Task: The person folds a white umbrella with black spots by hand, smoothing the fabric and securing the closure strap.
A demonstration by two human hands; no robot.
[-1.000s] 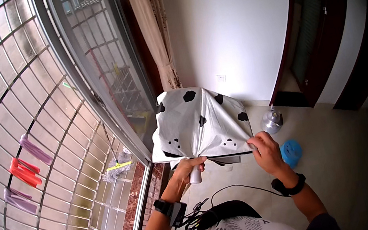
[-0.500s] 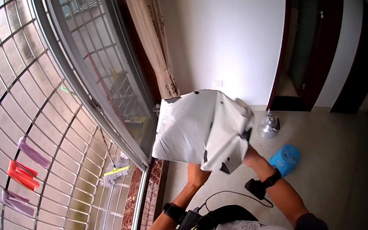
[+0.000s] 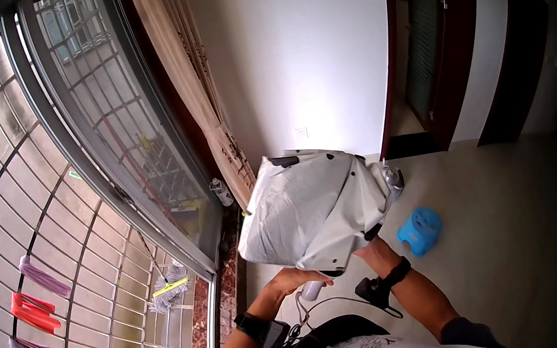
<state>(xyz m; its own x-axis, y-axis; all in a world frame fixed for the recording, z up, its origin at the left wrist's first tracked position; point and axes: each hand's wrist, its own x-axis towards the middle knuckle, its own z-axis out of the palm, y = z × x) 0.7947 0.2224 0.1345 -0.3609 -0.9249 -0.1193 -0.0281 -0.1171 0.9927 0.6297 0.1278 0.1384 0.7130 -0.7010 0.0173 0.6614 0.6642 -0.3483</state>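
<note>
A large white cover (image 3: pixel 299 207) with black patches, draped over something bulky that it hides, stands in front of me. At its lower left edge my left hand (image 3: pixel 300 277) is closed on the fabric, fingers partly under it. My right hand (image 3: pixel 376 254) grips the lower right edge, with most of its fingers hidden behind the folds. Just below the left hand, a pale cylindrical piece (image 3: pixel 311 290) shows beneath the cover; I cannot make out what it is. A thin cord runs close by it.
A blue plastic stool (image 3: pixel 420 229) stands on the floor to the right. A shiny metal object (image 3: pixel 393 181) is partly behind the cover. At left are a sliding glass door (image 3: pixel 108 92), a bottle (image 3: pixel 220 191) and a mop (image 3: pixel 168 289). A beige curtain (image 3: pixel 181 64) hangs beside the wall.
My view has turned toward the right. The cover sits lower against my hands and has spread wider, and the pale cylinder has come into sight below it. Both hands stay on its edge.
</note>
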